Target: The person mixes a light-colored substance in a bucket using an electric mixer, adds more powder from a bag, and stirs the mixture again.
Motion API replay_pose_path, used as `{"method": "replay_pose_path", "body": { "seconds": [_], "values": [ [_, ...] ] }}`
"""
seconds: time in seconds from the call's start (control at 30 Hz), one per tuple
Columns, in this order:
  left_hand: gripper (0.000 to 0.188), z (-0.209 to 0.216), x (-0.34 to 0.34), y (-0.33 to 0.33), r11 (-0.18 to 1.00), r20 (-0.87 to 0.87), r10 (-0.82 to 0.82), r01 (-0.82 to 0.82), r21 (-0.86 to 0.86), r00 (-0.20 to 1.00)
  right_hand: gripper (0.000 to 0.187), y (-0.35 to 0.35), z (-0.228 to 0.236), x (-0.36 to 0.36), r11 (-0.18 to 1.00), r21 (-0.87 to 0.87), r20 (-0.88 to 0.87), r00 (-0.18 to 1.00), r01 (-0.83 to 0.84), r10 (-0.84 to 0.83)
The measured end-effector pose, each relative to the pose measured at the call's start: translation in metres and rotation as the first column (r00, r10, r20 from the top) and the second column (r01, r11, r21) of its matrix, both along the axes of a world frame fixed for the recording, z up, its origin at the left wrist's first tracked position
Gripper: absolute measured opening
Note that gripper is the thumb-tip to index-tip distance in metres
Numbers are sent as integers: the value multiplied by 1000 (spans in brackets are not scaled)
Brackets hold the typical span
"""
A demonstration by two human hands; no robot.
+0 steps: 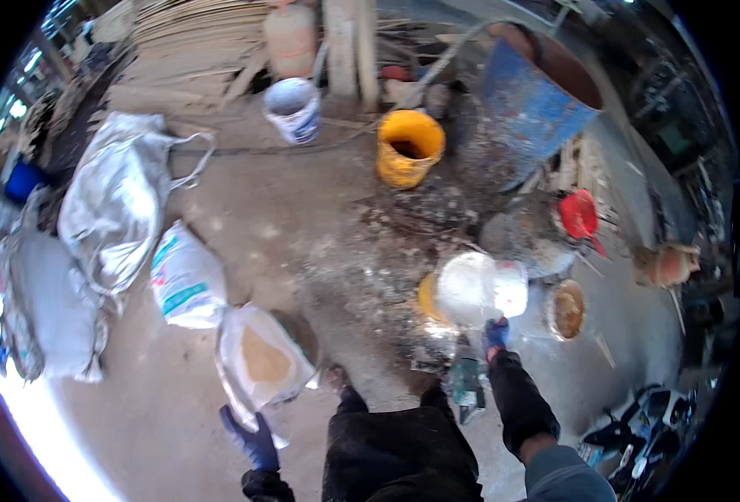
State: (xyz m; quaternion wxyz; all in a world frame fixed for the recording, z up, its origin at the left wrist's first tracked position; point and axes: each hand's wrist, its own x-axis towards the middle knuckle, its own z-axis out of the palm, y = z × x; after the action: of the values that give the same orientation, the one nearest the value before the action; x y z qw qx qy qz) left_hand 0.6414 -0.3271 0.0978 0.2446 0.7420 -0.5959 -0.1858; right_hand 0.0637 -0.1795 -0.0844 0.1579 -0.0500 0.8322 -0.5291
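Note:
My right hand (495, 335), in a blue glove, is closed at the near edge of a whitish bucket (468, 289), which looks tilted on its side. A yellow container (427, 298) shows partly behind that bucket. Beside my right foot, a green power tool (468, 385) lies just left of my right forearm. My left hand (254, 439), also gloved in blue, hangs low on the left with its fingers spread and nothing in them. Just beyond it is an open white sack (234, 356) with tan powder (264, 356) inside.
A printed white sack (189, 280) and bulky silver-white bags (115, 201) lie on the left. Farther off stand a white bucket (293, 113), a yellow bucket (409, 151) and a tilted blue drum (530, 100). A red scoop (579, 215) and another pail (566, 309) are on the right.

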Motion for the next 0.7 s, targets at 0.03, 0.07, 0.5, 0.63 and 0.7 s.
{"method": "replay_pose_path", "body": {
  "seconds": [0.03, 0.07, 0.5, 0.63, 0.7],
  "values": [
    [71, -1, 8, 0, 996, -60, -4, 9, 83, 998, 12, -3, 11, 19, 981, -191, 272, 962, 42, 12],
    [73, 5, 0, 5, 999, -33, -9, 11, 48, 999, 12, -9, 29, 38, 965, -258, 456, 886, 41, 85],
    [41, 33, -54, 62, 976, -424, -79, 157, 153, 902, 39, -135, 4, 321, 399, -847, 516, -363, -350, 776],
    [36, 19, -55, 81, 967, -316, -87, 157, 203, 945, 50, -161, 73, 353, 315, -148, 219, 280, -937, 935],
    [42, 17, -79, 75, 931, -374, -162, 267, 249, 913, 47, -148, 117, 306, 408, -265, 241, 349, -874, 906]
  ]
}}
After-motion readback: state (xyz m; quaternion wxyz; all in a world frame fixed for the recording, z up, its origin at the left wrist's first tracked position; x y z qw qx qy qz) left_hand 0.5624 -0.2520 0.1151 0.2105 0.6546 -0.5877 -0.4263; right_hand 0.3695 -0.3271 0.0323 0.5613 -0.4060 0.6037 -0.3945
